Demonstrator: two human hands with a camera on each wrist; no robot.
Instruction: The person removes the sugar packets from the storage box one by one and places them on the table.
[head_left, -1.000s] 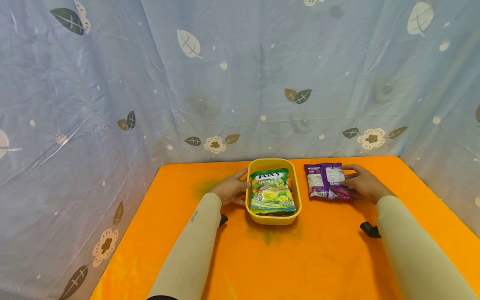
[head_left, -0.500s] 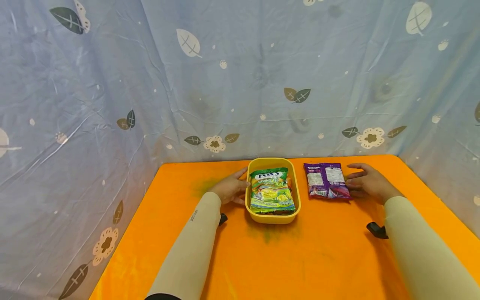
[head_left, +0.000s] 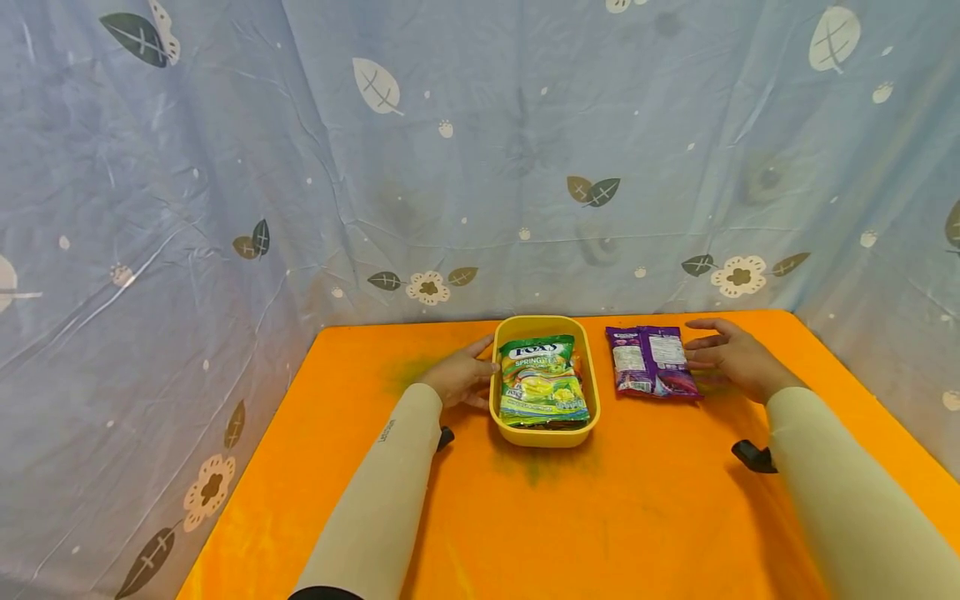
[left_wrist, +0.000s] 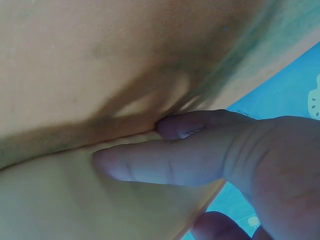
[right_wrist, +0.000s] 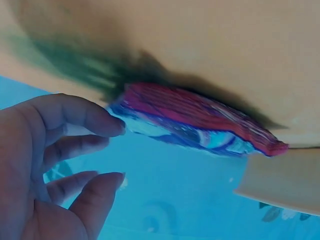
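A yellow rectangular tub [head_left: 546, 437] stands on the orange table, with a green Fox's Spring Tea candy bag [head_left: 543, 383] lying on top inside it. My left hand [head_left: 459, 377] rests against the tub's left side; in the left wrist view its fingers [left_wrist: 150, 162] lie nearly straight along the wall. To the right of the tub, a purple candy bag [head_left: 651, 362] lies flat, its printed white panels facing up. Beside that bag's right edge is my right hand [head_left: 738, 358], fingers loosely bent and thumb apart, gripping nothing. Whether a fingertip [right_wrist: 117, 127] touches the purple bag, I cannot tell.
The orange table [head_left: 585, 525] ends at the back against a blue-grey curtain [head_left: 480, 167] with leaf and flower prints, which also hangs at both sides. Beneath the green bag, other packets show only at their edges. Dark camera mounts [head_left: 753, 456] sit under the wrists.
My right hand has moved off the purple bag to the right, then come slightly back toward its edge. The left hand and the tub stay in place.
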